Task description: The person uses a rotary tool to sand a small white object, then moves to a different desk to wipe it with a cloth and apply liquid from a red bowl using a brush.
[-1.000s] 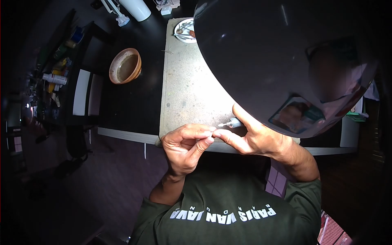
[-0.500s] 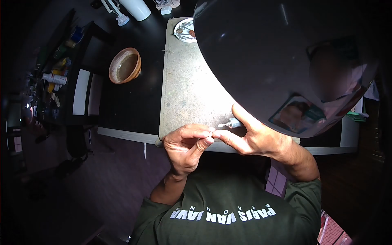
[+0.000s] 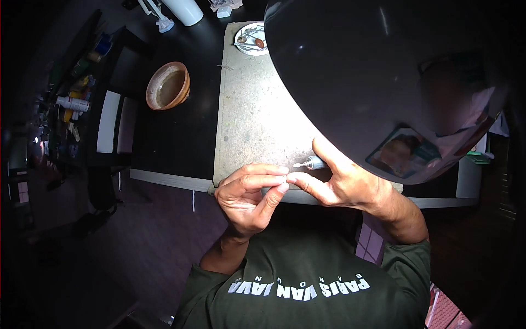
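Near the front edge of the cloth-covered work area (image 3: 246, 109), my left hand (image 3: 246, 197) pinches something too small to make out between thumb and fingertips. My right hand (image 3: 342, 183) is wrapped round a grey rotary handpiece (image 3: 316, 163) with a pale, pointed tip facing left. The right thumb reaches to the left fingertips and is close to or touching the tiny piece. The handpiece tip lies just above the right thumb, apart from the left fingers. Much of the handpiece is hidden behind the right hand.
A large dark glossy dome (image 3: 383, 82) covers the upper right. A white dish (image 3: 249, 50) with small tool bits sits at the cloth's back. An orange-brown bowl (image 3: 183, 93) stands left on the black table (image 3: 175, 137). Shelves with bottles are farther left.
The left fingers have straightened and shifted slightly left, still pinching. The right hand has barely moved. The view has shifted slightly, showing more of the dish.
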Tool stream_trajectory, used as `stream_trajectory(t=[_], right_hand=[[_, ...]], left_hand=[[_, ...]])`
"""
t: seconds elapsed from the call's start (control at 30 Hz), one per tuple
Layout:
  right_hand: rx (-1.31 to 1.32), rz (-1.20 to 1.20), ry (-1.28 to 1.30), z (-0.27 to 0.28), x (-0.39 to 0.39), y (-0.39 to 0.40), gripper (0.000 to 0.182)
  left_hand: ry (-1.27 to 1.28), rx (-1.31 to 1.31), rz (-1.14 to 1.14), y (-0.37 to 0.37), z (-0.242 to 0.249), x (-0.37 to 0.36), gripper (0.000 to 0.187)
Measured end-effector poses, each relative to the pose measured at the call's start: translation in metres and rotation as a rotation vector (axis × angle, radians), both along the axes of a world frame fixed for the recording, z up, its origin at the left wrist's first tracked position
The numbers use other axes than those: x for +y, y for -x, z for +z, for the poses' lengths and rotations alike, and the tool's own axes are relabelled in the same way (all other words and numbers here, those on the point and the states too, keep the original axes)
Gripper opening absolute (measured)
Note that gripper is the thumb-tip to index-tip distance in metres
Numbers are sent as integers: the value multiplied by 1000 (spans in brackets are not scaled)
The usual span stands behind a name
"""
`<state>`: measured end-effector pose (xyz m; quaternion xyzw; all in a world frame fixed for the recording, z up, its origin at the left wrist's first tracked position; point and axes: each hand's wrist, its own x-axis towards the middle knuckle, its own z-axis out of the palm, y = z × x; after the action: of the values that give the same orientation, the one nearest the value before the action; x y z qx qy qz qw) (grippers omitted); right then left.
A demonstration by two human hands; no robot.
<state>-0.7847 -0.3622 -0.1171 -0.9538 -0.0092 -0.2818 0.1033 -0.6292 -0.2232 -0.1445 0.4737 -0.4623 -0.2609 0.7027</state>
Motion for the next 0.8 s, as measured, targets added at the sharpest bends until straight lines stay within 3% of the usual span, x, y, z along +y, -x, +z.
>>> stream_trajectory(t=[0.3,0.4,0.5,0.6,0.8], right_hand=[[-21,-37,-86,2,2,-2,46],[-26,-50,-116,3,3,-2,46],[-26,-62,-144,4,4,-2,47],[-24,-76,-171,6,6,-1,47],[-20,-92,-205,5,7,-1,48]], left_hand=[[-30,-32,28,-3,3,1,13],[56,-123,38,-6,-1,-4,24],[59,-34,104,2,-1,-3,39],[72,-236,175,-2,-1,-3,49],[80,-570,246,-9,10,-6,45]])
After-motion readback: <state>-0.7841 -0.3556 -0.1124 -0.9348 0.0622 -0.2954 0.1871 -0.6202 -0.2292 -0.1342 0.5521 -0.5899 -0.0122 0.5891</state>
